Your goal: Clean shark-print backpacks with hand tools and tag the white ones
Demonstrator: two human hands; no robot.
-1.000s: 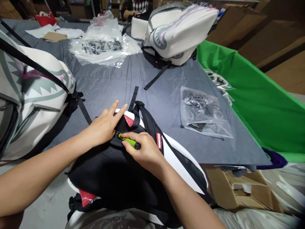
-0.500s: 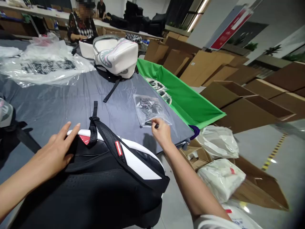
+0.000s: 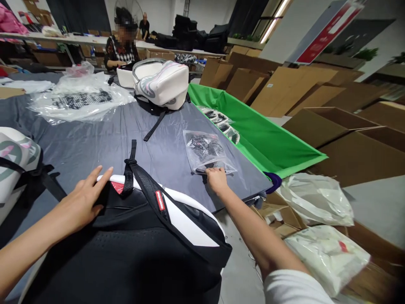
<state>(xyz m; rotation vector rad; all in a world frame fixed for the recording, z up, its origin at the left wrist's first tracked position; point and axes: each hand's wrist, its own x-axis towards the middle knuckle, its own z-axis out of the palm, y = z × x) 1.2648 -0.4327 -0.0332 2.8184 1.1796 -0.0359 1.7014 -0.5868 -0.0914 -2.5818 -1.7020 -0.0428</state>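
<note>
A black and white backpack (image 3: 133, 253) with a red label lies at the near edge of the grey-covered table (image 3: 104, 147). My left hand (image 3: 80, 202) rests on its upper left edge, fingers spread. Beyond the pack, my right hand (image 3: 217, 180) is at the lower edge of a clear plastic bag (image 3: 205, 147) holding black items. Its fingers are curled, and what they hold, if anything, is hidden. A small dark piece shows beside them.
White backpacks stand at the far side (image 3: 163, 84) and left (image 3: 15, 160). Plastic packaging (image 3: 82, 99) lies back left. A green bin (image 3: 253, 131) borders the table's right side, with cardboard boxes (image 3: 316, 126) beyond. A person (image 3: 122, 46) sits across the table.
The view has shifted, so more shows at the left. My right hand has moved from holding a small black object up to reaching down at the bag's edge. My left hand stays on the backpack.
</note>
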